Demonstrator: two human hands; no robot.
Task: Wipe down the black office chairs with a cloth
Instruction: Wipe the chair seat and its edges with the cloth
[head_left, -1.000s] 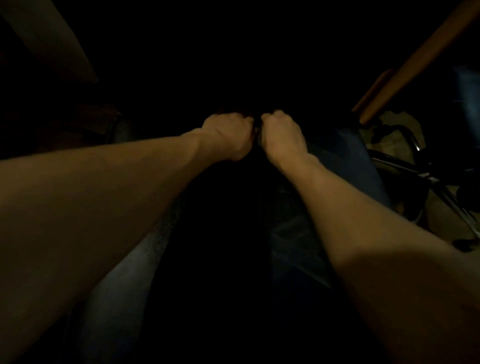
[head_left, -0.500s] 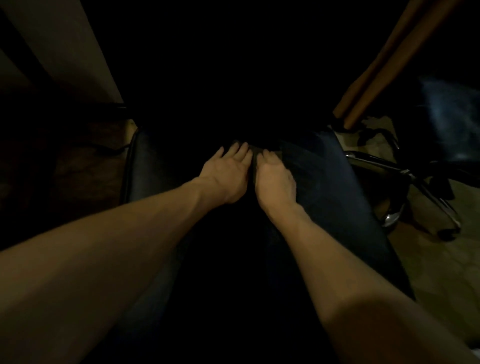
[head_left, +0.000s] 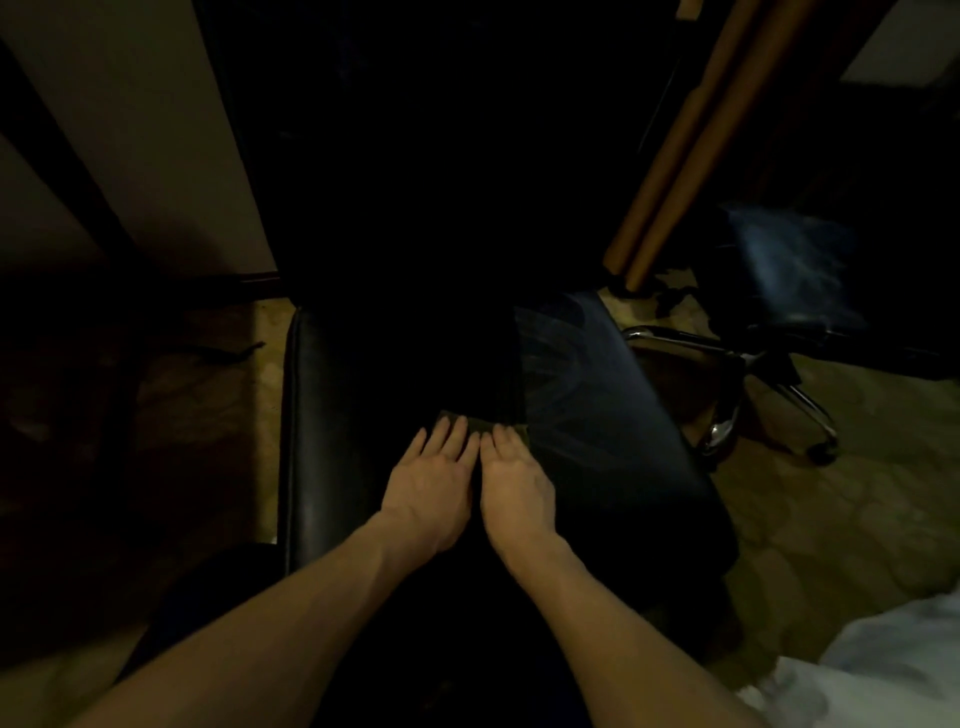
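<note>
No readable text, labels, brands, numbers or signs anywhere; too dark to make out any markings.

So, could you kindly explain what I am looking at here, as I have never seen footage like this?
There is no machine: a person wears a camera on the head, looking forward and down at their own bare arms. The left hand and right hand lie flat, side by side, fingers straight, pressing a dark cloth onto the seat of a black office chair. Only the cloth's far edge shows beyond the fingertips. A second black chair with a chrome base stands to the right. The room is very dim, so finer detail is lost.
</note>
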